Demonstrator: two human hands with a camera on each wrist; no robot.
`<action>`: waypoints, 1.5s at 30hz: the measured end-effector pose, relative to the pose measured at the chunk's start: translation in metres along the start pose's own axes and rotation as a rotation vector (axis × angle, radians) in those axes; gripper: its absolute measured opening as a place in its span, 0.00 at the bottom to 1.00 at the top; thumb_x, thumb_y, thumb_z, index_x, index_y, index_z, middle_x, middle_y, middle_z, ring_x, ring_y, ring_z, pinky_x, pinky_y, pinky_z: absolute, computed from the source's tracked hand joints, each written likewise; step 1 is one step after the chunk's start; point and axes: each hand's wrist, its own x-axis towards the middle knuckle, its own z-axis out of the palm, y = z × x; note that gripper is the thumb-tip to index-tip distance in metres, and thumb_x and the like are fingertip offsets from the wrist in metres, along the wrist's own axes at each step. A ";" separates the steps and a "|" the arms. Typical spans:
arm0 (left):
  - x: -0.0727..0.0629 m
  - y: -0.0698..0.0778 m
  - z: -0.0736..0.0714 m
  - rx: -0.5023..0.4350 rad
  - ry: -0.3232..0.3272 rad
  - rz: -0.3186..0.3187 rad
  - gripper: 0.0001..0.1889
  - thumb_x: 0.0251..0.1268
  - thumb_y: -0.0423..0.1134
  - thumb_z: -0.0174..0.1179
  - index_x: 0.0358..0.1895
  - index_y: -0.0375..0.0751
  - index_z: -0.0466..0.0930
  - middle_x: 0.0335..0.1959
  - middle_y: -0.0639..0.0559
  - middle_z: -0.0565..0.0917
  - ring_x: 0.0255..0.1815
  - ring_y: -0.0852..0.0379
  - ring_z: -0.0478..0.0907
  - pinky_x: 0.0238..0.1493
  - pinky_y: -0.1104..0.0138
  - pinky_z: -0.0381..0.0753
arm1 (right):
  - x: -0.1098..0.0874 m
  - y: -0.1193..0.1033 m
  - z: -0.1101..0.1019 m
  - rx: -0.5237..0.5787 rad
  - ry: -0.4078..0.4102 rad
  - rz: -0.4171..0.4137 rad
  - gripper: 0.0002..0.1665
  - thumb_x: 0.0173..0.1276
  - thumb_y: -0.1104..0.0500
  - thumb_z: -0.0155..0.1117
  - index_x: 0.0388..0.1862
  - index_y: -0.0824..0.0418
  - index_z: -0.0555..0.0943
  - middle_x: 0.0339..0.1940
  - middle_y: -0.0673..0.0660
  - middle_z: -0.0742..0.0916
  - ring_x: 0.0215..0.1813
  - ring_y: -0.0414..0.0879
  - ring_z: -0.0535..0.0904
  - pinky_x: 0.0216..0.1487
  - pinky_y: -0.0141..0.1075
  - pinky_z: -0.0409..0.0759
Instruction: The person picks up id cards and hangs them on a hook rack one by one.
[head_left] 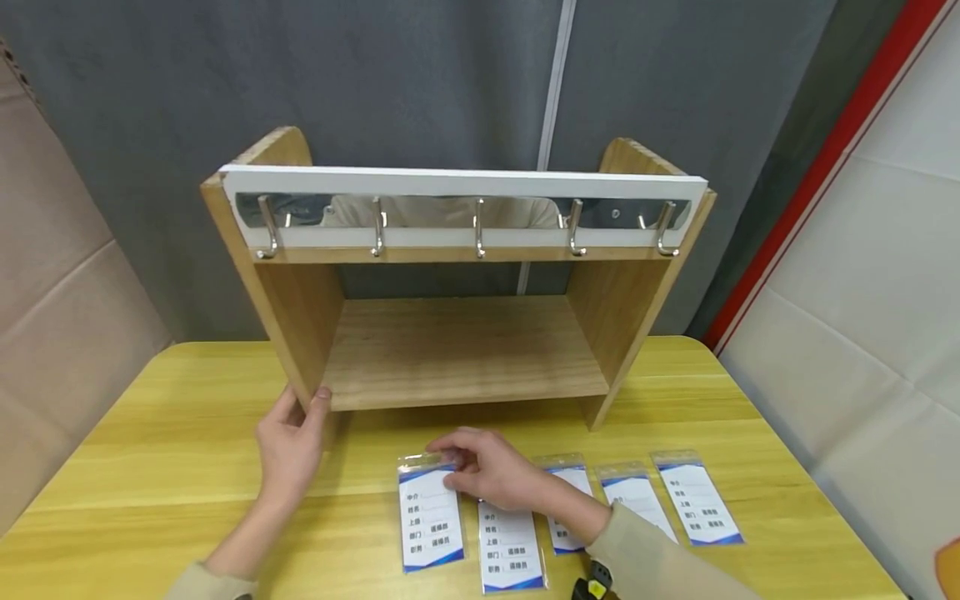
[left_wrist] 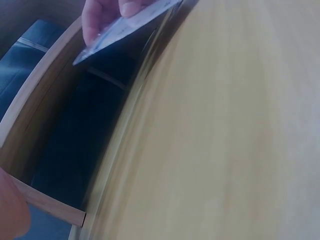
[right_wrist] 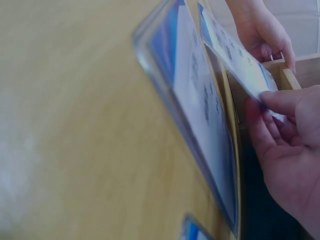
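Leftmost badge card (head_left: pixel 427 521) pinched by right hand (head_left: pixel 491 471), left panel (head_left: pixel 303 321) of rack (head_left: pixel 465 354) gripped by left hand (head_left: pixel 291 446)
Card's upper right corner is clamped between thumb and fingers, its bulk seen left of and below the grip in head view; long axis is set front to back, top end aimed at the rack, tilted up off the table (head_left: pixel 150 467); panel's lower front edge is clasped
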 end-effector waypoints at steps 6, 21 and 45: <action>0.001 0.000 0.000 -0.012 0.003 -0.018 0.21 0.75 0.29 0.58 0.68 0.37 0.77 0.64 0.35 0.80 0.54 0.69 0.80 0.53 0.79 0.81 | -0.002 -0.003 -0.001 0.056 0.020 -0.039 0.26 0.68 0.71 0.69 0.64 0.62 0.81 0.44 0.48 0.85 0.46 0.38 0.82 0.50 0.30 0.86; 0.002 0.000 0.000 0.002 -0.008 -0.006 0.21 0.76 0.30 0.58 0.69 0.37 0.77 0.64 0.35 0.80 0.53 0.69 0.80 0.53 0.78 0.81 | -0.003 -0.012 -0.014 0.079 0.045 -0.106 0.25 0.70 0.73 0.65 0.64 0.60 0.81 0.46 0.51 0.86 0.48 0.44 0.84 0.51 0.34 0.87; 0.001 -0.001 -0.001 0.005 -0.017 -0.040 0.21 0.77 0.31 0.58 0.70 0.37 0.76 0.64 0.36 0.79 0.54 0.69 0.80 0.54 0.79 0.80 | 0.001 -0.025 -0.026 0.126 0.181 -0.289 0.19 0.71 0.72 0.65 0.60 0.67 0.84 0.57 0.60 0.88 0.52 0.45 0.86 0.49 0.38 0.89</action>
